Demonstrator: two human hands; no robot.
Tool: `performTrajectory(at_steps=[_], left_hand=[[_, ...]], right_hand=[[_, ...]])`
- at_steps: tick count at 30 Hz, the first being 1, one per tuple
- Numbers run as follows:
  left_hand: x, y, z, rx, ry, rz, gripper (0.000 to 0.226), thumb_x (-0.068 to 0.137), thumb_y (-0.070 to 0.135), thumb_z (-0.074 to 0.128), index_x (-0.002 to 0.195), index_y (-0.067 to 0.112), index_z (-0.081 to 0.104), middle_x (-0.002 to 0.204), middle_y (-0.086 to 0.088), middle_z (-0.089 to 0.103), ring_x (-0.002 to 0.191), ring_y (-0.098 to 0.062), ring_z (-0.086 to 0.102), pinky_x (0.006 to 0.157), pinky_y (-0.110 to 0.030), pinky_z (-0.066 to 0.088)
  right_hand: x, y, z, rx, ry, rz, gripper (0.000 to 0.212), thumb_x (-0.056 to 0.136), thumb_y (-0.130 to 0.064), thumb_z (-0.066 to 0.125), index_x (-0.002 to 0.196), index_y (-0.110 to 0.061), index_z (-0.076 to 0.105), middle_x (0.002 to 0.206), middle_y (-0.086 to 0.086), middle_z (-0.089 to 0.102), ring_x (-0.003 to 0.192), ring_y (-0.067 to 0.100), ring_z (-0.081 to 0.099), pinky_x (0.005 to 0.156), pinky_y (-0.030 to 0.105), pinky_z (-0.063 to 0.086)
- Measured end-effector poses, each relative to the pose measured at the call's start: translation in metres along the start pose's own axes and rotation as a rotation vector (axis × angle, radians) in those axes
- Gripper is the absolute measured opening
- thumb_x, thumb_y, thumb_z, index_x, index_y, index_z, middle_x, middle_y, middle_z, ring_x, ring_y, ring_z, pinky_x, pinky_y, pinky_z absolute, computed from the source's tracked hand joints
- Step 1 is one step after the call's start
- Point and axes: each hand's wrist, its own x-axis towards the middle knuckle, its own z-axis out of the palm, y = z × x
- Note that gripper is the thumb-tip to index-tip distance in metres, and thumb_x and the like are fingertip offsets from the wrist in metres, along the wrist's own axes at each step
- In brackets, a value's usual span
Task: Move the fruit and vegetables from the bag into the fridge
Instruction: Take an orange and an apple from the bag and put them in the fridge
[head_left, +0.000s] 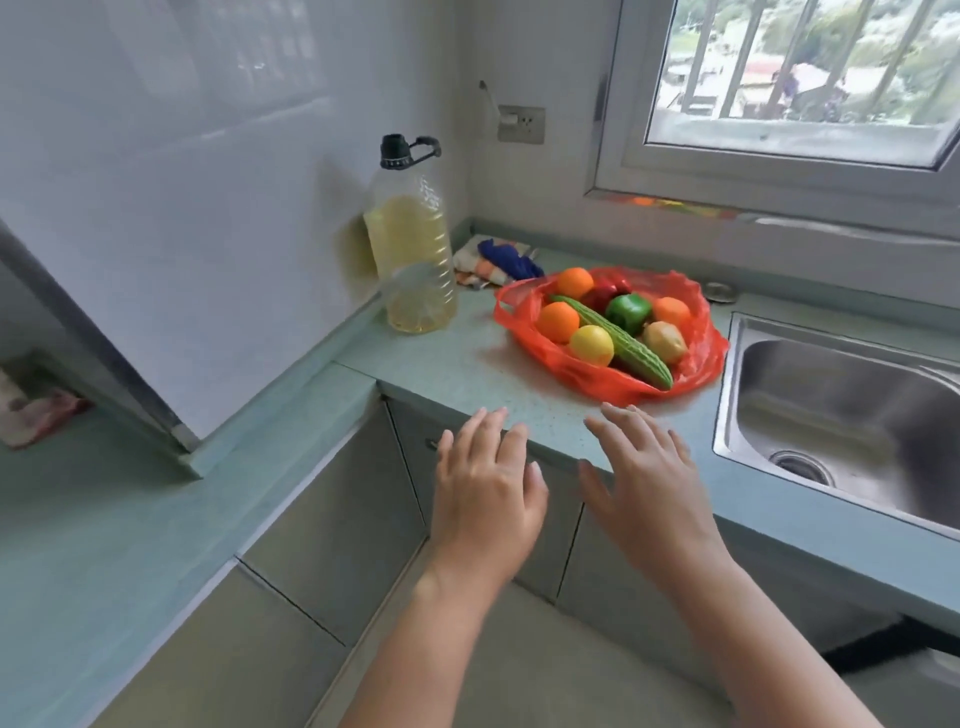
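Note:
A red plastic bag (698, 358) lies spread open on the pale green counter (441, 369). In it lie three oranges (558, 321), a yellow lemon (592, 344), a long green bitter gourd (631, 347), a green pepper (628, 312), a red fruit (600, 297) and a brownish fruit (666, 340). My left hand (485, 491) and my right hand (641, 480) hover side by side over the counter's front edge, just short of the bag, fingers straight and holding nothing. No fridge is in view.
A big oil bottle (413, 244) stands left of the bag by the tiled wall. A cloth with blue gloves (498, 262) lies behind it. A steel sink (852, 410) sits to the right under the window (800, 78). Cabinet doors (332, 525) run below.

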Motion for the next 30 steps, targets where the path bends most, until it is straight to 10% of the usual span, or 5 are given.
performTrajectory(at_steps=[16,30], left_hand=[[0.198,-0.051,0.160,-0.196,-0.296,-0.012,0.044,0.085,0.027,0.044,0.122,0.007,0.055,0.130,-0.012,0.053,0.124,-0.028,0.044,0.105,-0.044,0.032],[0.284,-0.083,0.262,-0.225,-0.441,-0.024,0.046,0.079,0.031,0.046,0.114,0.004,0.061,0.121,-0.017,0.058,0.112,-0.035,0.054,0.093,-0.047,0.043]], right_hand=[[0.164,0.120,0.101,0.013,-0.109,0.208,0.038,0.078,-0.027,0.064,0.112,-0.010,0.062,0.113,0.010,0.063,0.107,0.034,0.057,0.088,0.053,0.046],[0.233,0.167,0.192,0.079,-0.278,0.410,0.048,0.072,-0.038,0.056,0.109,-0.008,0.064,0.105,0.009,0.066,0.097,0.032,0.061,0.081,0.043,0.049]])
